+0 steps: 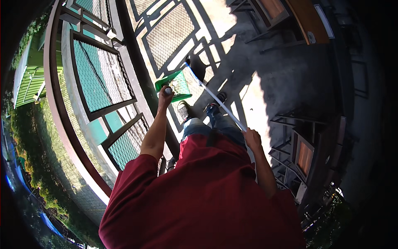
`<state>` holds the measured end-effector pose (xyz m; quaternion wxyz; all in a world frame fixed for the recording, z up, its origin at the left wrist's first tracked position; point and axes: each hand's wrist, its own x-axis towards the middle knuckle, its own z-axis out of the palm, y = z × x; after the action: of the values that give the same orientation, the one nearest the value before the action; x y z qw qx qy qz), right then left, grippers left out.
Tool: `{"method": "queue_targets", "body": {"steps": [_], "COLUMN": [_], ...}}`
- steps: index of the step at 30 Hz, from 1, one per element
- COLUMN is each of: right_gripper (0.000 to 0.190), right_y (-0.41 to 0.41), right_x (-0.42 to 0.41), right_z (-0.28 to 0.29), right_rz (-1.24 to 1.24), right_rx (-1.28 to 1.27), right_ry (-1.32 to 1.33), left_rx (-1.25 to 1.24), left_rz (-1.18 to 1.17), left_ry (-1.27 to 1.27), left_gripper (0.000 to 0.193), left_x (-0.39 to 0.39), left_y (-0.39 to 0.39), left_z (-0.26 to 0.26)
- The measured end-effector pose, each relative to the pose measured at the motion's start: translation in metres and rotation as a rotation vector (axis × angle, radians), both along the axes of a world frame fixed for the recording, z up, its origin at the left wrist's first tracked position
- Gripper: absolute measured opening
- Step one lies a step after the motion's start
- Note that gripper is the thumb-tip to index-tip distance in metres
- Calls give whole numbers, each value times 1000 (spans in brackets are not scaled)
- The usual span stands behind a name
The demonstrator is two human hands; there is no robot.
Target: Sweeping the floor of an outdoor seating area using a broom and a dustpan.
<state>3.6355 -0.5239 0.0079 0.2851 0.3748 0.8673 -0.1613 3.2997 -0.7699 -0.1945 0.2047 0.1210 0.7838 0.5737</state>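
My left hand (165,96) grips the upright handle (168,90) of a green dustpan, its pale rounded end showing above my fist. Below that hand the green plastic dustpan (184,81) rests on the floor, with some light debris in it that is too small to name. My right hand (252,138) is closed around a long white-and-blue pole (217,100), probably a broom's. The pole slants forward and left across my feet, its far end beside the dustpan. Dark shapes there blend with shadow, so the broom head cannot be made out clearly.
A metal railing with mesh panels (102,71) runs along my left. Wooden-seated chairs with metal frames (304,157) stand at right, with another chair (273,11) and a wooden tabletop (306,18) ahead. Sun and mesh shadows pattern the concrete floor (255,102). My shoes (213,109) are near the pole.
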Motion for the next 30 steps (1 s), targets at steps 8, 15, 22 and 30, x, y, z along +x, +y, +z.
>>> {"method": "queue_targets", "body": {"steps": [8, 15, 22, 30], "right_gripper": [38, 33, 29, 37], "right_y": [-6, 12, -8, -7], "right_x": [10, -18, -4, 9], "right_z": [8, 18, -5, 4], "right_rz": [-28, 15, -33, -29], "right_rx": [28, 152, 41, -111], "right_ry": [-20, 87, 183, -46], "left_rx": [-8, 35, 12, 6], "left_rz": [23, -4, 9, -2], "left_ry": [-9, -52, -21, -2], "left_gripper": [24, 22, 22, 23], "left_x": [-1, 0, 3, -5], "left_y": [-5, -6, -2, -2], "left_z": [-6, 1, -4, -3]}}
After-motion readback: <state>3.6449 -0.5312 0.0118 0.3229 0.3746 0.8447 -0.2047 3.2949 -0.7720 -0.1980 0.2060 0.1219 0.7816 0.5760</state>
